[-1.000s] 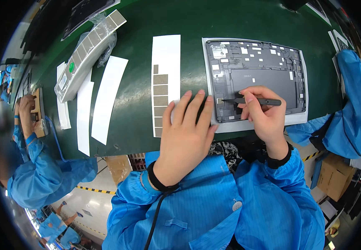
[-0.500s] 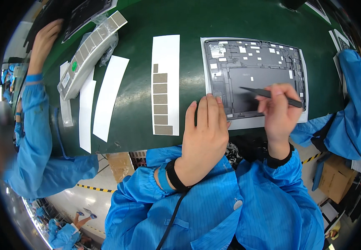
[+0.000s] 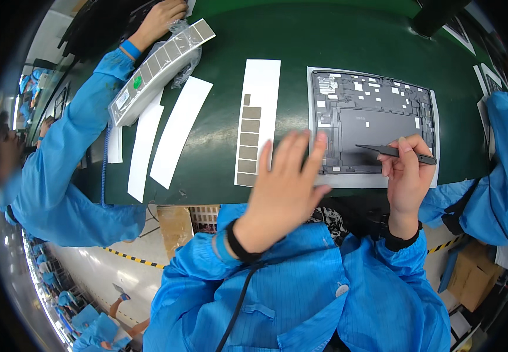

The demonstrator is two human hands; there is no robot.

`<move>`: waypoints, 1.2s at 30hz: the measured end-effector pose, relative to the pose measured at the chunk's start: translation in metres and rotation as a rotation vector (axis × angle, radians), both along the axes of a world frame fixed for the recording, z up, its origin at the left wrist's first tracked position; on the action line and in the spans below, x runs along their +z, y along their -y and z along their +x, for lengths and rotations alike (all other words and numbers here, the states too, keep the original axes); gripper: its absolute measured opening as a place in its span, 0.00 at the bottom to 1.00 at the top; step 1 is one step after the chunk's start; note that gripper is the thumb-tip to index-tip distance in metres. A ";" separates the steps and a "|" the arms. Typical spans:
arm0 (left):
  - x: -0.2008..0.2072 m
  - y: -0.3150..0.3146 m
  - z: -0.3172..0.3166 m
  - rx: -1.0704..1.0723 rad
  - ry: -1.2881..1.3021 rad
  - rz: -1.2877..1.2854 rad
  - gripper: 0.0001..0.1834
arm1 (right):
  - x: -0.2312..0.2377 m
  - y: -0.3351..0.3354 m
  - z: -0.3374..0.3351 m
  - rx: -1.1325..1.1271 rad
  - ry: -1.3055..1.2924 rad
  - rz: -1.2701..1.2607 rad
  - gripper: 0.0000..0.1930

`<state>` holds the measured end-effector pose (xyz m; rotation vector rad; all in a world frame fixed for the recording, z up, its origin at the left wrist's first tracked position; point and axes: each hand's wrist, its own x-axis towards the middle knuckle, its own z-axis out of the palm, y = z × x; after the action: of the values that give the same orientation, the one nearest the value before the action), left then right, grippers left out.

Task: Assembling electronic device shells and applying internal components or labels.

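Two hands: right hand (image 3: 405, 176) grips slim black tweezers (image 3: 396, 153) over flat grey tablet shell (image 3: 374, 126).

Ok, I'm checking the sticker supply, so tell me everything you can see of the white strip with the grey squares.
The white strip is a long, narrow sheet of what looks like glossy backing paper, lying flat on the green table, its length running away from the person. A single column of grey-brown squares sits along its left side in the nearer half; the far half is bare white. The left hand hovers at its near right corner; contact cannot be told. The open device shell lies apart to its right.
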<state>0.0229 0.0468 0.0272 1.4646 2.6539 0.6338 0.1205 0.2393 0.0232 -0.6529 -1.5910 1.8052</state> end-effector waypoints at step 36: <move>-0.033 0.036 -0.012 -0.023 -0.075 0.064 0.28 | -0.017 0.064 -0.085 0.343 0.181 0.283 0.08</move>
<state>0.0107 0.0105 -0.0059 1.5632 2.6913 0.6817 0.0354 0.1755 0.0064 -0.4403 -2.1391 1.7406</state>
